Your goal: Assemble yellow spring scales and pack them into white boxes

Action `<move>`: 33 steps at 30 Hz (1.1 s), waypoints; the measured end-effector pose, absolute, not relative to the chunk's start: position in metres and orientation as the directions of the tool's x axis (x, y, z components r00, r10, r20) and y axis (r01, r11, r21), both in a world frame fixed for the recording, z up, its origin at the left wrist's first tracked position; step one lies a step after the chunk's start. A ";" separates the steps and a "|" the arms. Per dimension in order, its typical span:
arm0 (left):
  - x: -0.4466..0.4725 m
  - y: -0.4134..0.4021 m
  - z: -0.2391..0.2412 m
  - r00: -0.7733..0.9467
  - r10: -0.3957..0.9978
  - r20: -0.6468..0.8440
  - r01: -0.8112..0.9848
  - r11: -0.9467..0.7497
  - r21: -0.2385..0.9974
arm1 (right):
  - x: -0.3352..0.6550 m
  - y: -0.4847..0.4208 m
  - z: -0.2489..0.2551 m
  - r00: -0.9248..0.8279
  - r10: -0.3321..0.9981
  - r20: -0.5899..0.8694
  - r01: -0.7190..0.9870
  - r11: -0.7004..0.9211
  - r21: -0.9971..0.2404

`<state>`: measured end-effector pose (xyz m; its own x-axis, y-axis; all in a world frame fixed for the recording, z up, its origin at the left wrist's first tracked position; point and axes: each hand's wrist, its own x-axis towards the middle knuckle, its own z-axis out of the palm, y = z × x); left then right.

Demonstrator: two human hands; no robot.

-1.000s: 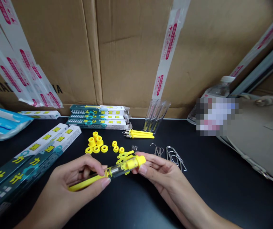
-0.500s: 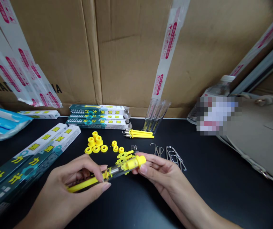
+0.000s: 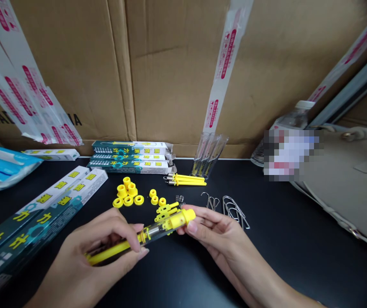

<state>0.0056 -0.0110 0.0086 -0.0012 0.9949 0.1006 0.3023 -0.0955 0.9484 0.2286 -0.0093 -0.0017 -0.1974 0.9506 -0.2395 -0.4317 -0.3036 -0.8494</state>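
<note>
My left hand (image 3: 102, 248) is closed around a clear spring scale tube (image 3: 161, 229), with a yellow rod and a silver spring part inside. At the tube's upper right end, my right hand (image 3: 222, 239) pinches the yellow end cap (image 3: 190, 214) between thumb and fingers. The cap's narrower part sits within the tube. Just behind the tube lie flat yellow pull pieces (image 3: 167, 208), partly hidden by it. Small springs (image 3: 180, 198) rest close to my right fingertips. Wire hooks (image 3: 210, 201) and larger bent metal hooks (image 3: 235, 210) lie beyond my right hand.
Yellow caps and rings (image 3: 127, 191) stand left of centre. Yellow rods (image 3: 186, 179) lie before clear tubes (image 3: 207, 154). Printed boxes (image 3: 128, 164) are stacked behind; longer boxes (image 3: 38, 214) lie left. A bottle (image 3: 294, 117) and beige bag (image 3: 347, 184) stand right, against cardboard (image 3: 170, 64).
My left hand has shifted slightly along the tube, and the yellow rod inside shows a little further to the lower left. My right hand keeps its pinch on the cap.
</note>
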 end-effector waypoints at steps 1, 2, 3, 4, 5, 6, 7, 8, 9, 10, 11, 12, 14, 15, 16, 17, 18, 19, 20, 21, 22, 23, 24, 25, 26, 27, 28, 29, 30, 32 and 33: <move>0.005 -0.011 0.009 0.005 0.995 0.102 0.308 -0.098 0.946 | 0.229 -0.009 -0.002 -0.194 0.951 -0.241 -0.435 -0.304 -0.848; 0.005 -0.011 0.008 0.013 0.995 0.102 0.316 -0.101 0.943 | 0.229 -0.010 -0.003 -0.190 0.951 -0.244 -0.438 -0.305 -0.846; 0.005 -0.010 0.008 0.022 0.994 0.103 0.325 -0.104 0.940 | 0.229 -0.010 -0.003 -0.186 0.951 -0.246 -0.438 -0.305 -0.846; 0.004 -0.010 0.008 0.031 0.994 0.103 0.330 -0.107 0.938 | 0.229 -0.010 -0.002 -0.183 0.951 -0.249 -0.435 -0.305 -0.847; 0.004 -0.010 0.008 0.037 0.994 0.104 0.333 -0.110 0.936 | 0.229 -0.010 -0.002 -0.181 0.952 -0.248 -0.430 -0.303 -0.851; 0.004 -0.010 0.007 0.040 0.994 0.106 0.334 -0.113 0.936 | 0.228 -0.011 -0.001 -0.180 0.952 -0.246 -0.424 -0.301 -0.854; 0.004 -0.011 0.007 0.040 0.993 0.109 0.334 -0.116 0.936 | 0.228 -0.011 0.000 -0.180 0.954 -0.241 -0.420 -0.297 -0.858; 0.004 -0.011 0.006 0.036 0.993 0.114 0.334 -0.120 0.935 | 0.227 -0.012 0.001 -0.178 0.955 -0.238 -0.418 -0.292 -0.860; 0.004 -0.011 0.006 0.032 0.992 0.121 0.335 -0.125 0.934 | 0.227 -0.012 0.002 -0.173 0.956 -0.237 -0.420 -0.290 -0.860; 0.004 -0.012 0.005 0.027 0.991 0.128 0.339 -0.130 0.932 | 0.227 -0.012 0.002 -0.169 0.956 -0.239 -0.425 -0.289 -0.857; 0.004 -0.012 0.005 0.026 0.990 0.138 0.345 -0.139 0.928 | 0.227 -0.012 0.002 -0.164 0.956 -0.242 -0.431 -0.290 -0.854; 0.004 -0.013 0.004 0.029 0.988 0.151 0.352 -0.152 0.924 | 0.226 -0.013 0.002 -0.161 0.956 -0.247 -0.435 -0.293 -0.851; 0.004 -0.014 0.003 0.041 0.979 0.197 0.373 -0.198 0.906 | 0.226 -0.013 0.001 -0.162 0.954 -0.253 -0.436 -0.299 -0.849; 0.005 -0.015 0.003 0.048 0.972 0.229 0.383 -0.230 0.895 | 0.226 -0.013 0.000 -0.164 0.953 -0.253 -0.434 -0.301 -0.849; 0.005 -0.015 0.003 0.053 0.964 0.261 0.392 -0.260 0.883 | 0.227 -0.013 -0.001 -0.166 0.953 -0.253 -0.432 -0.301 -0.850; 0.005 -0.016 0.003 0.055 0.955 0.290 0.398 -0.287 0.871 | 0.227 -0.013 -0.001 -0.168 0.953 -0.252 -0.428 -0.300 -0.852; 0.006 -0.017 0.003 0.055 0.949 0.312 0.402 -0.307 0.863 | 0.227 -0.013 -0.002 -0.169 0.953 -0.251 -0.424 -0.300 -0.854; 0.006 -0.017 0.004 0.054 0.944 0.326 0.404 -0.319 0.857 | 0.227 -0.013 -0.002 -0.168 0.954 -0.249 -0.421 -0.298 -0.857; 0.007 -0.018 0.004 0.053 0.941 0.333 0.404 -0.325 0.855 | 0.227 -0.013 -0.003 -0.165 0.955 -0.248 -0.416 -0.295 -0.860; 0.007 -0.018 0.004 0.050 0.941 0.335 0.404 -0.326 0.855 | 0.227 -0.013 -0.004 -0.160 0.956 -0.247 -0.413 -0.292 -0.862; 0.008 -0.018 0.005 0.048 0.941 0.335 0.403 -0.325 0.855 | 0.227 -0.013 -0.004 -0.155 0.957 -0.245 -0.412 -0.288 -0.864; 0.008 -0.018 0.005 0.048 0.941 0.334 0.401 -0.325 0.857 | 0.227 -0.013 -0.005 -0.149 0.958 -0.243 -0.413 -0.284 -0.865; 0.009 -0.018 0.006 0.049 0.941 0.333 0.399 -0.325 0.858 | 0.227 -0.013 -0.005 -0.146 0.959 -0.242 -0.415 -0.282 -0.865; 0.009 -0.018 0.006 0.054 0.941 0.335 0.397 -0.328 0.857 | 0.227 -0.013 -0.006 -0.144 0.959 -0.244 -0.418 -0.282 -0.863; 0.009 -0.018 0.006 0.062 0.939 0.339 0.395 -0.335 0.855 | 0.227 -0.013 -0.006 -0.143 0.959 -0.247 -0.420 -0.284 -0.862; 0.009 -0.018 0.007 0.070 0.936 0.344 0.395 -0.343 0.852 | 0.227 -0.013 -0.006 -0.142 0.958 -0.250 -0.420 -0.287 -0.861; 0.009 -0.017 0.007 0.077 0.934 0.349 0.396 -0.350 0.849 | 0.227 -0.013 -0.006 -0.141 0.957 -0.254 -0.420 -0.290 -0.860; 0.009 -0.017 0.007 0.079 0.932 0.353 0.398 -0.355 0.846 | 0.227 -0.013 -0.006 -0.138 0.956 -0.258 -0.419 -0.292 -0.860; 0.009 -0.017 0.007 0.081 0.931 0.355 0.402 -0.357 0.843 | 0.227 -0.013 -0.005 -0.139 0.956 -0.259 -0.418 -0.294 -0.859; 0.009 -0.017 0.008 0.082 0.930 0.357 0.416 -0.358 0.836 | 0.228 -0.013 -0.004 -0.150 0.954 -0.259 -0.423 -0.299 -0.855; 0.009 -0.017 0.008 0.087 0.928 0.362 0.423 -0.363 0.830 | 0.228 -0.014 -0.003 -0.160 0.953 -0.259 -0.430 -0.303 -0.851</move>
<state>0.0086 -0.0168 0.0078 0.0867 0.9281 0.3621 0.4232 -0.3634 0.8300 0.2277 -0.0135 -0.0032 -0.1599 0.9526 -0.2587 -0.4296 -0.3031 -0.8506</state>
